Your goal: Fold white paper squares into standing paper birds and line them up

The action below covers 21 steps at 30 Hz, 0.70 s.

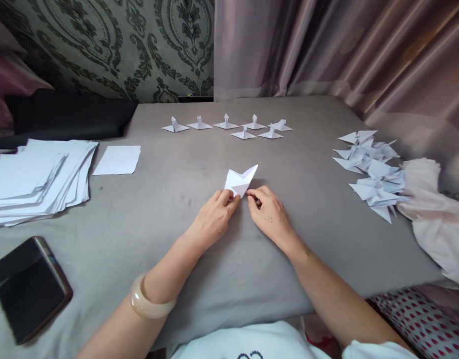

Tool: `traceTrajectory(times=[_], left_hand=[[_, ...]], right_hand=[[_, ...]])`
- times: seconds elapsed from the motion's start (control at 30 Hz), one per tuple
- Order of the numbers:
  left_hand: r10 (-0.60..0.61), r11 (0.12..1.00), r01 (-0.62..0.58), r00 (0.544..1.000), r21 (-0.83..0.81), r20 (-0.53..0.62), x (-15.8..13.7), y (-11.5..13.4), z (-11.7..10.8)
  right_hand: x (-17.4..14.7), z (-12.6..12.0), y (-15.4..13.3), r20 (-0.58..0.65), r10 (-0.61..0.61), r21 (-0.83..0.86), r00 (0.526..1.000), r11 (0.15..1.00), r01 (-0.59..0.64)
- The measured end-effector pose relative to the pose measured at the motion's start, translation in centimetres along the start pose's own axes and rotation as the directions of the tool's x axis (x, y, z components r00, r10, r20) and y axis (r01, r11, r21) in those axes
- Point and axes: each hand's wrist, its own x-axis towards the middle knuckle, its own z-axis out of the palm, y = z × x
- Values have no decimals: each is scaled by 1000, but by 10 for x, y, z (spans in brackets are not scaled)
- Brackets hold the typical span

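Note:
A partly folded piece of white origami paper (240, 180) is held up at the middle of the grey-covered table, with pointed flaps spreading upward. My left hand (216, 217) pinches its lower left edge between thumb and fingers. My right hand (269, 212) is closed at its lower right corner, thumb and forefinger pressed together on the paper's edge. Beyond the hands, several finished folded paper figures (226, 122) stand in two rows, each with flat pointed sides and an upright middle.
A heap of folded paper pieces (375, 169) lies at the right beside a pale cloth (435, 214). On the left are a stack of white sheets (38, 179), a single square sheet (117, 160), a dark phone (29, 289) and a black cloth (68, 117).

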Motion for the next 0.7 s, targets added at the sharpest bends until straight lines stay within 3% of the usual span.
traceTrajectory(times=[0.23,0.5,0.7], left_hand=[[5,1000,-5,1000,14,29,-2,3,-3],[-80,993,75,996,85,50,-4,12,-2],[-137,984,130,989,123,52,-7,17,-2]], right_hand=[[-9,2,-2,34,-72,-4,997,997,72],[-15,-3,-12,94,-160,-238,983,955,178],[-14,4,-7,19,-130,-67,991,989,131]])
